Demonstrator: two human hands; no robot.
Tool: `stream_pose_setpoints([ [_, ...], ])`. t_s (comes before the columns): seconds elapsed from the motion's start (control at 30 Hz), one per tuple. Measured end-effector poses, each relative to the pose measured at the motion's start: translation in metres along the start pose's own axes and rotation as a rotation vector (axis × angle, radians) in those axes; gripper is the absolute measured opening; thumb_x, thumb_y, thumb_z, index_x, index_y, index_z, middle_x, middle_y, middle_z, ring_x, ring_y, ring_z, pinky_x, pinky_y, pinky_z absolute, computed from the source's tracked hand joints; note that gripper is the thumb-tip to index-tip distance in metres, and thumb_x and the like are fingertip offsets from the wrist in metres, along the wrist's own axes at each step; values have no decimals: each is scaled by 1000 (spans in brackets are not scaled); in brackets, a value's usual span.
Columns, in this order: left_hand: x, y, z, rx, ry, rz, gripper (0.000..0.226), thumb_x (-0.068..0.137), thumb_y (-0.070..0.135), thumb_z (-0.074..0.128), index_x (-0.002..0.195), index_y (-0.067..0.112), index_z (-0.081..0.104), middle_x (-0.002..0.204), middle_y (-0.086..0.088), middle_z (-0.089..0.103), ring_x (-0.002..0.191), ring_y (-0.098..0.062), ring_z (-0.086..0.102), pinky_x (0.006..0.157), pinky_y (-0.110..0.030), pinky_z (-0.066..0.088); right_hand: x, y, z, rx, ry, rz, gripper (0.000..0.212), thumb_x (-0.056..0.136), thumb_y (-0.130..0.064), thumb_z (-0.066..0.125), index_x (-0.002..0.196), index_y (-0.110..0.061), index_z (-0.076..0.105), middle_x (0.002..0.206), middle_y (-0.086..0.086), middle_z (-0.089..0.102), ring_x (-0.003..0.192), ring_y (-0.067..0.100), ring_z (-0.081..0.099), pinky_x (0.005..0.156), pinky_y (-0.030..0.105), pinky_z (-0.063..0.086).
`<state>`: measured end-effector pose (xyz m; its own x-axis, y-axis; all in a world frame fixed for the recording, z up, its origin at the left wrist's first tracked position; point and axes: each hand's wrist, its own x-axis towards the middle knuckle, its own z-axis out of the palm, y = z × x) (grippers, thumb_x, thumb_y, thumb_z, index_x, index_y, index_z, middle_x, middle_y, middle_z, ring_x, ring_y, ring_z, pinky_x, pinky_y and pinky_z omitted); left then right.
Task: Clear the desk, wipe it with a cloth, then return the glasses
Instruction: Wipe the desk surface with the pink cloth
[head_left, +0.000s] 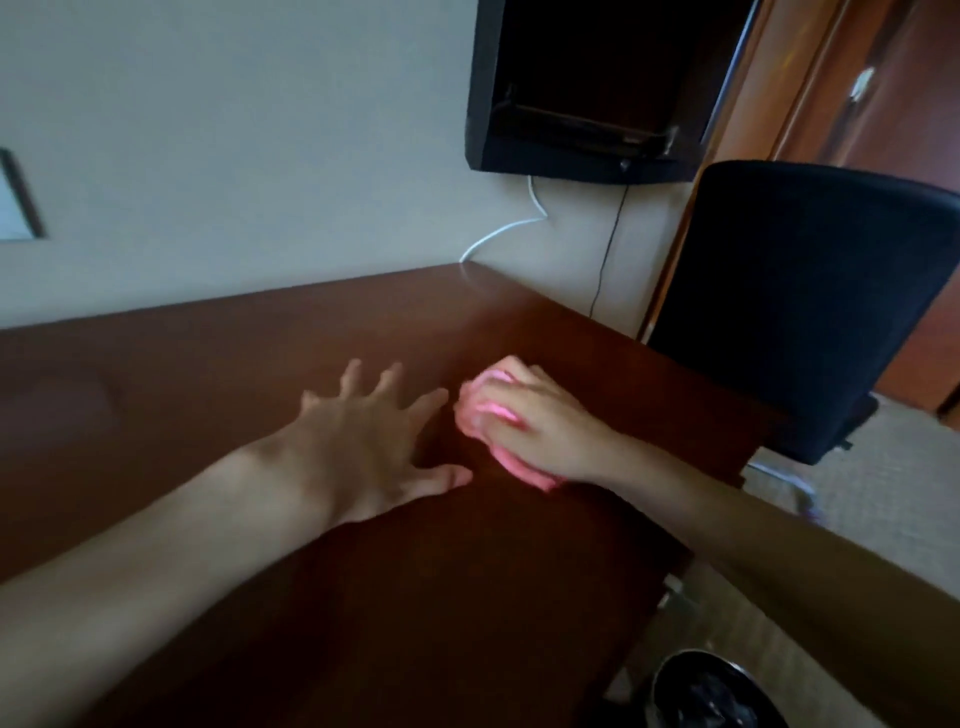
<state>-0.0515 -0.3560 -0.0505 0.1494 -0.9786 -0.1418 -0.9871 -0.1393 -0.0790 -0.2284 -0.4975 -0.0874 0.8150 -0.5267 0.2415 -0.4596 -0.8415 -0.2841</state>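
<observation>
Head view looks down on a dark brown wooden table (208, 364) set against a pale wall. On its surface the person's right hand (540, 421) rests on top of a bunched pink cloth (480, 410), the fingers (511, 371) curled over and into the fabric so that they hold it against the wood near the table's right edge. Just beside the cloth, to its left, the left hand (374, 441) lies palm down with its fingers (350, 374) spread wide and straight; it holds nothing, and its thumb points toward the cloth without quite reaching it. Motion blur softens both hands, so the exact contact of the left palm with the wood cannot be told. Beyond the table's right end stands a black chair (800, 291), turned toward the table. A dark screen (587, 88) hangs on the wall above the far corner, with a white cable (498, 234) and a thin black cable (608, 249) trailing down from it. Near the lower right, on the carpet, sits a round bin (711, 691) with a dark liner. No glasses show anywhere.
</observation>
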Motion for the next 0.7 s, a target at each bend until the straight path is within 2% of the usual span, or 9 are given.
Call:
stream_pose_setpoints([
  [0.07, -31, -17, 9, -28, -153, -146, 116, 69, 97, 34, 156, 45, -22, 167, -4, -27, 153, -38, -21, 116, -72, 14, -38, -32, 2, 101, -111, -181, 27, 99, -59, 45, 118, -49, 61, 130, -23, 43, 124, 10, 45, 101, 39, 42],
  [0.1, -41, -22, 13, -73, -220, -192, 118, 64, 100, 33, 153, 49, -26, 165, -2, -32, 152, -38, -24, 115, -74, 11, -46, -37, 3, 121, -130, -225, 26, 99, -59, 47, 119, -50, 61, 129, -25, 43, 125, 7, 44, 102, 37, 41],
  [0.17, -47, -25, 17, -134, -294, -225, 115, 58, 102, 28, 149, 56, -26, 165, 1, -31, 153, -38, -22, 116, -76, 8, -30, -34, 3, 101, -51, -221, 29, 96, -62, 46, 117, -50, 62, 127, -25, 46, 124, 7, 47, 104, 40, 42],
  [0.23, -45, -23, 18, -154, -304, -225, 114, 57, 103, 26, 150, 59, -22, 167, 1, -28, 153, -39, -19, 115, -76, 6, 6, -33, 8, 15, 29, -63, 34, 91, -63, 42, 115, -49, 61, 124, -18, 49, 121, 18, 51, 104, 45, 43],
  [0.3, -44, -24, 19, -177, -272, -224, 113, 59, 103, 28, 152, 58, -18, 168, 1, -24, 154, -38, -17, 115, -76, 5, 29, -41, 14, -9, -17, 112, 36, 89, -62, 38, 112, -47, 61, 121, -11, 49, 118, 29, 51, 103, 47, 43],
  [0.47, -61, -50, 22, -217, -181, -90, 117, 68, 98, 40, 161, 43, -6, 171, 3, -8, 157, -27, -5, 124, -60, 9, -25, -89, 26, 81, -59, -231, 32, 96, -57, 42, 116, -43, 63, 128, -16, 48, 117, 15, 49, 98, 38, 43],
  [0.53, -64, -66, 20, -325, -126, -15, 118, 68, 98, 47, 163, 39, 7, 170, 4, 11, 156, -24, 12, 125, -49, 19, -23, -94, 27, 83, -55, -138, 34, 97, -57, 39, 120, -43, 59, 129, -16, 47, 120, 15, 48, 97, 41, 45],
  [0.6, -65, -68, 17, -405, -16, 37, 119, 66, 98, 50, 162, 37, 15, 164, 6, 26, 152, -19, 25, 123, -42, 27, -7, -114, 34, -14, 39, 90, 35, 100, -55, 39, 126, -40, 57, 130, -6, 47, 119, 27, 48, 99, 43, 41],
  [0.7, -71, -56, 11, -404, 79, 103, 120, 77, 86, 56, 164, 25, 0, 169, 6, 7, 155, -17, 13, 126, -40, 22, 10, -148, 30, -32, -77, 169, 47, 108, -39, 35, 149, -19, 39, 145, 11, 40, 132, 39, 41, 106, 44, 32],
])
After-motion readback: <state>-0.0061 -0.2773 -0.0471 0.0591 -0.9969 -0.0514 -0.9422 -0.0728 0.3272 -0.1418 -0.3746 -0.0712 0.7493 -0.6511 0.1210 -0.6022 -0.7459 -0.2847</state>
